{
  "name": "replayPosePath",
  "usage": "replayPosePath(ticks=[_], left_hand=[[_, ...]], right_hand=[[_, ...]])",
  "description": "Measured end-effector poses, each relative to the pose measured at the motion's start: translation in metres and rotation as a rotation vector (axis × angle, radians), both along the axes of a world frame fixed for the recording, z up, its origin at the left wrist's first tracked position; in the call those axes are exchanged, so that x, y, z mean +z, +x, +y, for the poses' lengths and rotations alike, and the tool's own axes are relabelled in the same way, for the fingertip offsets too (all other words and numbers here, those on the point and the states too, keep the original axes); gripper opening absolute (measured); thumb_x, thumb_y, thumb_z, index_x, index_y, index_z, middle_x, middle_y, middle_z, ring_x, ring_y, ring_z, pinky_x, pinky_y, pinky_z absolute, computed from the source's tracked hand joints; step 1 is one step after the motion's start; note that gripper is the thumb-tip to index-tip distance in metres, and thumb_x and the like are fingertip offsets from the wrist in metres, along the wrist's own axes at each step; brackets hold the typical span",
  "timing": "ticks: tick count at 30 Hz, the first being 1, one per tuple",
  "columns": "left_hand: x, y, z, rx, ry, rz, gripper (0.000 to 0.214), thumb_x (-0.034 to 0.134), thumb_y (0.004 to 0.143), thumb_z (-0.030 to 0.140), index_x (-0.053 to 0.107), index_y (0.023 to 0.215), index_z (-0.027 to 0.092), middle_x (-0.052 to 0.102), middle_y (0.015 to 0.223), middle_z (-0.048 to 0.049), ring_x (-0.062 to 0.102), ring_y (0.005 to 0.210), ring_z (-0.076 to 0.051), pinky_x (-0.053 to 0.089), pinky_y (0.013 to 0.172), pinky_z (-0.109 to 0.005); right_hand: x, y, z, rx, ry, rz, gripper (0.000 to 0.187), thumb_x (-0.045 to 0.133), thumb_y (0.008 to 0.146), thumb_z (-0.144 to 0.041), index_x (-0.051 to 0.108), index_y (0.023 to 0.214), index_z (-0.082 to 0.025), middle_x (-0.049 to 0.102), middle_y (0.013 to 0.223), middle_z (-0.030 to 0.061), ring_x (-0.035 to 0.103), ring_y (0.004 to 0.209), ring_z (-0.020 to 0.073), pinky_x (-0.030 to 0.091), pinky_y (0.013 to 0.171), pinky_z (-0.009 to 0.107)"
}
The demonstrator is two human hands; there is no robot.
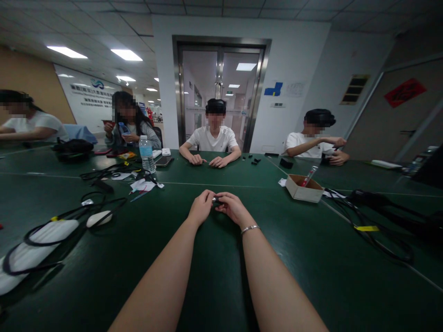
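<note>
Head view: a small dark piece point(216, 200) is located at the centre of the frame, raised between the fingertips of both hands, above the green worktop point(218, 281). Visible surface: dark, near black, with a bright silvery portion towards its left end. The piece appears short and narrow; most of it is covered by fingers, so its full outline, and whether it is one part or two, cannot be determined.

Left hand point(200, 206): fingers drawn together, narrow, gripping the piece at its left end. Right hand point(232, 207): thumb and fingers pinched on the right end, the remaining fingers curled beneath. A silver bracelet point(250, 228) is noted on the right wrist.

Right of centre, an open cardboard box point(304, 192) stands on the worktop, a clear tube with red contents point(309, 176) leaning inside it. Beyond the hands, to the upper right of them, several small black pieces point(256, 161) lie scattered. Left of centre, a water bottle point(146, 156) with a blue label stands upright near loose white papers point(142, 185). At the lower left, a black cable point(32, 237) lies across a long white object point(51, 240). A co-worker in a white shirt point(216, 139) sits opposite, at the upper centre, both hands on the worktop.
</note>
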State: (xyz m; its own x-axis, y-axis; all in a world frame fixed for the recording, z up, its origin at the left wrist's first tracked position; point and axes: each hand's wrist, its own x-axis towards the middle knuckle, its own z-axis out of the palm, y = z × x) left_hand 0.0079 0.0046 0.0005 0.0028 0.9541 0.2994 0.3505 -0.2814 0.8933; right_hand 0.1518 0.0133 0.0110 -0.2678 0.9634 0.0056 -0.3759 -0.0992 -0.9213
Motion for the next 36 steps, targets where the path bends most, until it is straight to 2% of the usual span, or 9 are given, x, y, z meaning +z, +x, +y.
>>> replayPosePath(ticks=[5, 13, 20, 25, 32, 36], left_hand=[[-0.0014, -0.0008, 0.0024, -0.023, -0.045, -0.066, 0.024, 0.04, 0.083, 0.027, 0.061, 0.093, 0.021, 0.057, 0.067, 0.0016, 0.052, 0.06, -0.012, 0.039, 0.056, -0.022], [-0.0053, -0.001, 0.0054, -0.005, 0.002, 0.011, 0.027, 0.039, 0.088, 0.035, 0.061, 0.091, 0.021, 0.055, 0.06, 0.0027, 0.051, 0.057, -0.011, 0.038, 0.055, -0.021], [-0.0032, -0.0012, 0.004, 0.041, -0.004, 0.037, 0.025, 0.041, 0.088, 0.035, 0.062, 0.091, 0.022, 0.061, 0.076, -0.0001, 0.053, 0.062, -0.011, 0.04, 0.058, -0.022], [-0.0008, -0.0008, 0.0011, 0.003, -0.003, -0.007, 0.03, 0.04, 0.088, 0.043, 0.061, 0.092, 0.022, 0.057, 0.068, 0.0009, 0.052, 0.061, -0.012, 0.039, 0.056, -0.022], [-0.0015, -0.0005, 0.0022, -0.037, -0.041, -0.1, 0.023, 0.04, 0.083, 0.027, 0.059, 0.094, 0.022, 0.055, 0.066, 0.0024, 0.051, 0.058, -0.011, 0.039, 0.055, -0.021], [-0.004, -0.001, 0.0041, -0.028, -0.008, -0.062, 0.025, 0.039, 0.087, 0.034, 0.059, 0.093, 0.021, 0.053, 0.062, 0.0028, 0.051, 0.056, -0.011, 0.038, 0.054, -0.021]], right_hand=[[-0.0014, 0.0001, 0.0012, -0.004, 0.002, -0.002, 0.012, 0.063, 0.067, -0.008, 0.065, 0.078, -0.014, 0.06, 0.059, 0.0002, 0.054, 0.046, 0.0092, 0.057, 0.055, 0.026], [-0.0029, 0.0004, 0.0024, -0.005, 0.003, 0.001, 0.013, 0.063, 0.067, -0.008, 0.066, 0.078, -0.014, 0.061, 0.06, 0.0, 0.054, 0.047, 0.0094, 0.057, 0.055, 0.026], [-0.0011, 0.0, 0.0012, -0.01, 0.002, 0.001, 0.012, 0.062, 0.068, -0.007, 0.066, 0.078, -0.014, 0.062, 0.064, 0.0011, 0.053, 0.047, 0.0088, 0.058, 0.056, 0.027], [-0.0006, -0.0004, 0.0011, -0.019, -0.014, -0.002, 0.012, 0.062, 0.069, -0.007, 0.066, 0.078, -0.013, 0.061, 0.062, 0.0012, 0.053, 0.046, 0.0093, 0.057, 0.054, 0.026], [-0.001, -0.0002, 0.0007, -0.033, -0.013, -0.001, 0.011, 0.062, 0.069, -0.008, 0.064, 0.078, -0.014, 0.061, 0.061, 0.0007, 0.054, 0.046, 0.0095, 0.056, 0.054, 0.026], [-0.0022, -0.0002, 0.0016, -0.031, -0.009, 0.004, 0.011, 0.063, 0.068, -0.008, 0.064, 0.077, -0.014, 0.06, 0.059, -0.0003, 0.054, 0.046, 0.0097, 0.057, 0.056, 0.028]])
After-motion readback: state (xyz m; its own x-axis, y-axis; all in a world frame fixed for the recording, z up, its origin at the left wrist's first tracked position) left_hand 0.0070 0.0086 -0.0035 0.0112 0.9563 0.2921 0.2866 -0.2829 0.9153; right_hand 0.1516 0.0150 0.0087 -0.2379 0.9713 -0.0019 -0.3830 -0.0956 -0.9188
